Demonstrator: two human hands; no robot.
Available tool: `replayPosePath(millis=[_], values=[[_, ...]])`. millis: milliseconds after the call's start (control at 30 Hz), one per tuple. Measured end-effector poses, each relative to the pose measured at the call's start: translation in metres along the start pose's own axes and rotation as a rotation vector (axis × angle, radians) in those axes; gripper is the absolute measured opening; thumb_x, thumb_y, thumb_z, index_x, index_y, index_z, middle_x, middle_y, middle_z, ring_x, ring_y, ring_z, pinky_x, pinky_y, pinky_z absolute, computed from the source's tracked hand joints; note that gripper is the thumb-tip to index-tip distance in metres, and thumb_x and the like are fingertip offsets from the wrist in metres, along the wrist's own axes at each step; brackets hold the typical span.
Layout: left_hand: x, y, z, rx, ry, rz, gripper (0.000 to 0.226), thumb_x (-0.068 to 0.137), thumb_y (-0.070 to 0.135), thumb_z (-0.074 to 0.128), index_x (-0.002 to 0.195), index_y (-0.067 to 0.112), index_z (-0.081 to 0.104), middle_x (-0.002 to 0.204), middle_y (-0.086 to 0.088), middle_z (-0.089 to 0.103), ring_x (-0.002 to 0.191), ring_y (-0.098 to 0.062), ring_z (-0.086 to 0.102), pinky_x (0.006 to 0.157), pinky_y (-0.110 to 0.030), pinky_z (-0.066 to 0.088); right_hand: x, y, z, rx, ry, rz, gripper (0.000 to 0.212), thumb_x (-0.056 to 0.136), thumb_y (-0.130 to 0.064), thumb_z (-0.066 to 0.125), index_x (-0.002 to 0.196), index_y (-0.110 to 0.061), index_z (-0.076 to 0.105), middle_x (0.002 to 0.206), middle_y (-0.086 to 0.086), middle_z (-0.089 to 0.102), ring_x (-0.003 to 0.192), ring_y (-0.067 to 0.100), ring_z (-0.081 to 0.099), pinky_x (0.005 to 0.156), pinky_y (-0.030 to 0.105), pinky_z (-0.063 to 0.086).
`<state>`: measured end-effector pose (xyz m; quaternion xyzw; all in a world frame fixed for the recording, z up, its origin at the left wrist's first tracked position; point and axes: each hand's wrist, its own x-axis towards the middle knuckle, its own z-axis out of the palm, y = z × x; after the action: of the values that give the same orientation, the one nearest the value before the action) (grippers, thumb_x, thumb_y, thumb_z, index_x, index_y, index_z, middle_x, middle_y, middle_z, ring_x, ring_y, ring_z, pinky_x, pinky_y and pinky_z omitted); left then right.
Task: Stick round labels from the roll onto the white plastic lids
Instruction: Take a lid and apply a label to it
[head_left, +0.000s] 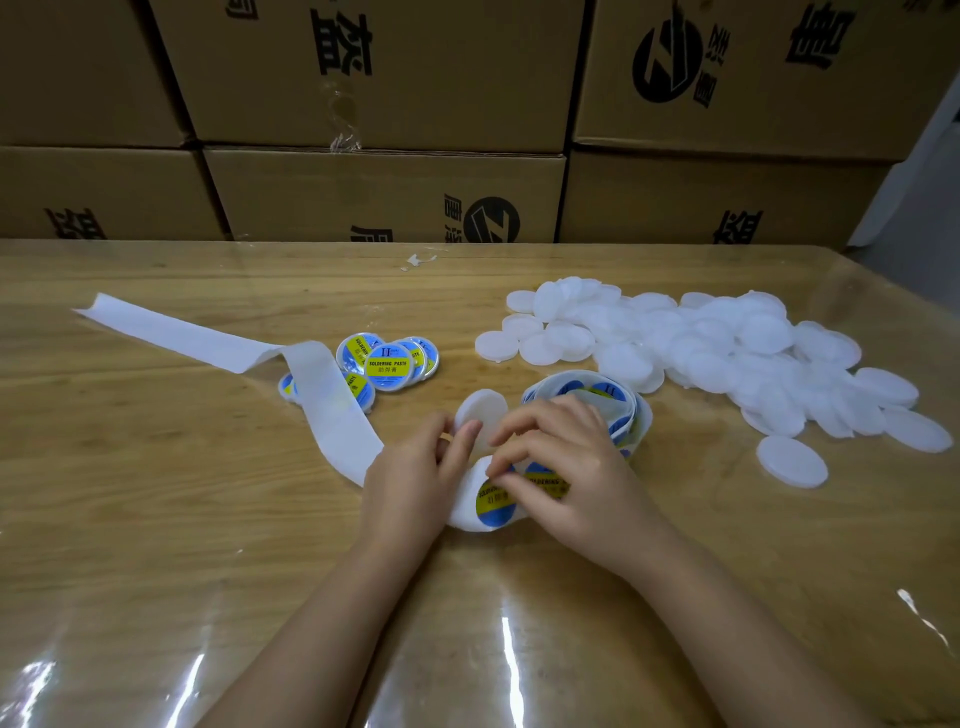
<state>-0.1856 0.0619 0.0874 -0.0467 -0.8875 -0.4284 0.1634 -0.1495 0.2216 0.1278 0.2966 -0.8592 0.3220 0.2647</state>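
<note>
My left hand (415, 473) holds a plain white lid (484, 410) upright by its edge, just above the label strip. My right hand (566, 467) rests on the strip, its fingertips on a blue and yellow round label (493, 501) that sits on the white backing. The label roll (597, 400) lies loosely coiled right behind my right hand. The used white backing tape (218, 343) trails away to the left. A heap of plain white lids (727, 353) lies at the right. Several labelled lids (389, 364) are gathered at centre left.
The wooden table (156, 519) has a shiny clear plastic cover. Stacked cardboard boxes (384, 192) form a wall along the far edge. A small scrap of clear film (418, 260) lies near the back. A single lid (792, 461) sits apart at the right.
</note>
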Motion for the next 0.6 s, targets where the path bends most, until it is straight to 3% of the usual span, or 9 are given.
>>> replayPosePath(millis=[133, 300, 433, 533, 600], values=[[0.001, -0.001, 0.001, 0.003, 0.001, -0.029, 0.028, 0.089, 0.046, 0.051, 0.072, 0.023, 0.05, 0.046, 0.008, 0.051, 0.051, -0.009, 0.048, 0.048, -0.026, 0.03, 0.002, 0.0, -0.005, 0.112, 0.082, 0.082, 0.003, 0.079, -0.013, 0.07, 0.076, -0.015, 0.069, 0.081, -0.012, 0.063, 0.086, 0.014, 0.051, 0.082, 0.035, 0.041], [0.002, 0.0, -0.002, 0.024, 0.002, -0.062, 0.028, 0.09, 0.043, 0.049, 0.073, 0.02, 0.05, 0.05, 0.004, 0.05, 0.052, -0.01, 0.047, 0.05, -0.028, 0.031, 0.005, -0.001, -0.013, 0.398, 0.239, 0.313, 0.022, 0.074, -0.011, 0.068, 0.073, -0.033, 0.064, 0.077, -0.014, 0.063, 0.082, 0.011, 0.057, 0.074, 0.016, 0.043], [0.001, 0.003, -0.004, 0.008, 0.074, 0.006, 0.029, 0.091, 0.036, 0.053, 0.069, 0.017, 0.051, 0.06, 0.005, 0.046, 0.058, -0.011, 0.046, 0.056, -0.027, 0.035, 0.005, 0.004, -0.016, 0.534, 0.356, 0.481, 0.016, 0.075, -0.018, 0.067, 0.071, -0.034, 0.067, 0.075, -0.011, 0.065, 0.075, 0.007, 0.058, 0.067, 0.016, 0.046], [0.0, 0.01, -0.007, -0.168, 0.095, 0.047, 0.021, 0.091, 0.025, 0.058, 0.071, 0.019, 0.057, 0.074, 0.006, 0.049, 0.061, -0.002, 0.051, 0.06, -0.012, 0.037, 0.005, 0.008, -0.017, 0.569, 0.437, 0.551, 0.019, 0.08, -0.013, 0.071, 0.075, -0.031, 0.07, 0.08, 0.0, 0.068, 0.08, 0.019, 0.062, 0.073, 0.023, 0.05], [-0.002, 0.016, -0.008, -0.374, 0.032, -0.03, 0.017, 0.092, 0.024, 0.057, 0.077, 0.022, 0.062, 0.073, 0.001, 0.062, 0.058, -0.001, 0.056, 0.061, -0.019, 0.044, 0.006, 0.01, -0.017, 0.578, 0.467, 0.583, 0.02, 0.083, -0.01, 0.069, 0.077, -0.03, 0.07, 0.081, -0.001, 0.07, 0.083, 0.02, 0.064, 0.074, 0.025, 0.052]])
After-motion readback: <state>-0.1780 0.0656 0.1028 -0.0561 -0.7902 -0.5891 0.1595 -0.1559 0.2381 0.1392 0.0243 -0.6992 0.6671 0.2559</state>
